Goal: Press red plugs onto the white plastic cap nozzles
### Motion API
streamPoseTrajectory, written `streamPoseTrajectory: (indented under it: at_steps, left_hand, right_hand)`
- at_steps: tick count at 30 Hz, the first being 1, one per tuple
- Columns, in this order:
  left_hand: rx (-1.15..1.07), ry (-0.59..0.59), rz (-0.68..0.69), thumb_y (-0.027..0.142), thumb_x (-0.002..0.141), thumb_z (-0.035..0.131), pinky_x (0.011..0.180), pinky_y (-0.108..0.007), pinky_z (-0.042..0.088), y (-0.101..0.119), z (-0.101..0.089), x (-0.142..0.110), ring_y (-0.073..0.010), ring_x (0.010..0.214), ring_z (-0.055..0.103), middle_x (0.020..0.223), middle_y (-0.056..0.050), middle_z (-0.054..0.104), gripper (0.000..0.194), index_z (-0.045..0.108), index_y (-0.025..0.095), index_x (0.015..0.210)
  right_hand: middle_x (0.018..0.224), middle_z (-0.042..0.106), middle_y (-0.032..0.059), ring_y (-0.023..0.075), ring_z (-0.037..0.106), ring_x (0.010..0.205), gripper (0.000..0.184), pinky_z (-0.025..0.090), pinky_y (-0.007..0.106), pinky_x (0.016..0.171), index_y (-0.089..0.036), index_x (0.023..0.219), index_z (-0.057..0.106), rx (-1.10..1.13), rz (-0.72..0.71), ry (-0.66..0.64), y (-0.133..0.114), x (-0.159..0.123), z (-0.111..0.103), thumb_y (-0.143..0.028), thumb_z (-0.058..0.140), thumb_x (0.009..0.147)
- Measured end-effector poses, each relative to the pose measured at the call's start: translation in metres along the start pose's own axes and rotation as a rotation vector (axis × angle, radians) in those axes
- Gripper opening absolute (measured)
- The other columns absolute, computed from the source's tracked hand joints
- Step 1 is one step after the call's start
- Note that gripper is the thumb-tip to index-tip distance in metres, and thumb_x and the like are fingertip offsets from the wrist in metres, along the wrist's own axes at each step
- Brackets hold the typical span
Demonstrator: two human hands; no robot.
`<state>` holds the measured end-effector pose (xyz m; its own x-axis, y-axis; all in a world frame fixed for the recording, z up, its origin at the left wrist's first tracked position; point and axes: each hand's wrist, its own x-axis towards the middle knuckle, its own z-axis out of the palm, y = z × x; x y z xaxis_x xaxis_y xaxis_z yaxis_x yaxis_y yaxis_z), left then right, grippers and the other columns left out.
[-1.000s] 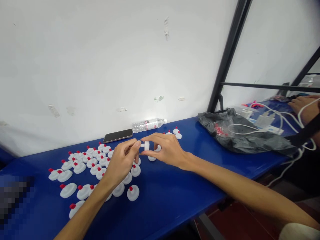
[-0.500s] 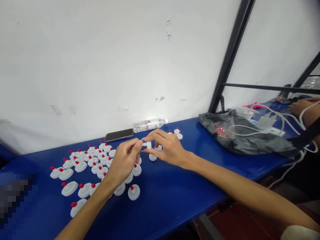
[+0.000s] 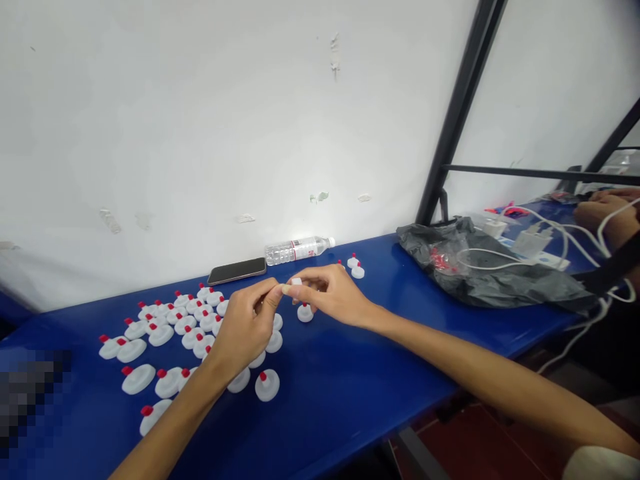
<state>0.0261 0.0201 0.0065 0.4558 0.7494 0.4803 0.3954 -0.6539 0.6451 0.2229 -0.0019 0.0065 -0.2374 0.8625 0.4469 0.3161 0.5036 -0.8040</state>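
My left hand (image 3: pixel 253 317) is pinched closed at the middle of the table, its thumb and forefinger tip meeting the right fingertips. What lies between those left fingers is hidden. My right hand (image 3: pixel 333 293) is closed around a small white nozzle cap (image 3: pixel 297 282), of which only a piece shows between thumb and fingers. Under the right hand, a white cap with a red tip (image 3: pixel 305 313) stands on the table. Left of and beneath my left hand spread several more such red-tipped white caps (image 3: pixel 186 337), mostly upright.
Along the wall lie a phone (image 3: pixel 237 271) and a clear water bottle (image 3: pixel 300 250). A few caps (image 3: pixel 357 271) stand right of the bottle. On the right are a black plastic bag (image 3: pixel 490 267), white cables, chargers and a black metal post (image 3: pixel 463 113). Another person's hands (image 3: pixel 607 212) show at the far right.
My right fingers have closed in toward the left ones, so thumb tips now meet and the nozzle that showed between the hands is covered. The view has shifted slightly.
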Motion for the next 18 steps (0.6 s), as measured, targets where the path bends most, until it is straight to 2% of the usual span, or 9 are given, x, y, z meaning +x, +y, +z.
streamPoseTrajectory:
  at_steps: [3,5,10,18]
  left_hand:
    - [0.069,0.011,0.014,0.042,0.104,0.044,0.056,-0.030,0.032,-0.0001,0.0010,-0.0002,-0.0130,0.054,0.042,0.058,0.004,0.047,0.043,0.048,0.021,0.066]
    - [0.079,0.007,0.002,0.042,0.105,0.042,0.057,-0.030,0.033,0.0010,0.0020,-0.0007,-0.0129,0.053,0.044,0.059,0.004,0.051,0.045,0.049,0.021,0.066]
    - [0.073,0.017,-0.015,0.043,0.106,0.042,0.061,-0.030,0.036,0.0044,0.0033,-0.0026,-0.0136,0.058,0.051,0.066,0.004,0.058,0.038,0.056,0.021,0.077]
    - [0.075,-0.076,0.055,0.045,0.106,0.046,0.061,-0.029,0.036,0.0000,0.0043,-0.0053,-0.0130,0.058,0.050,0.067,0.005,0.059,0.032,0.057,0.022,0.085]
  right_hand:
    - [0.076,0.075,0.0027,0.0107,0.062,0.055,0.048,0.046,0.022,0.052,-0.016,0.085,0.075,0.157,0.094,-0.045,0.0013,0.0013,-0.0011,-0.063,0.069,0.090]
    - [0.071,0.073,0.0021,0.0096,0.061,0.052,0.051,0.046,0.021,0.051,-0.016,0.080,0.073,0.195,0.117,-0.061,0.0034,0.0021,-0.0012,-0.065,0.066,0.092]
    - [0.058,0.066,0.0010,0.0090,0.059,0.047,0.062,0.045,0.020,0.050,-0.016,0.061,0.064,0.139,0.129,-0.026,0.0054,0.0033,0.0009,-0.068,0.059,0.095]
    - [0.058,0.067,0.0023,0.0090,0.060,0.047,0.068,0.047,0.021,0.050,-0.016,0.061,0.065,0.134,0.145,-0.030,0.0066,0.0021,0.0039,-0.071,0.051,0.097]
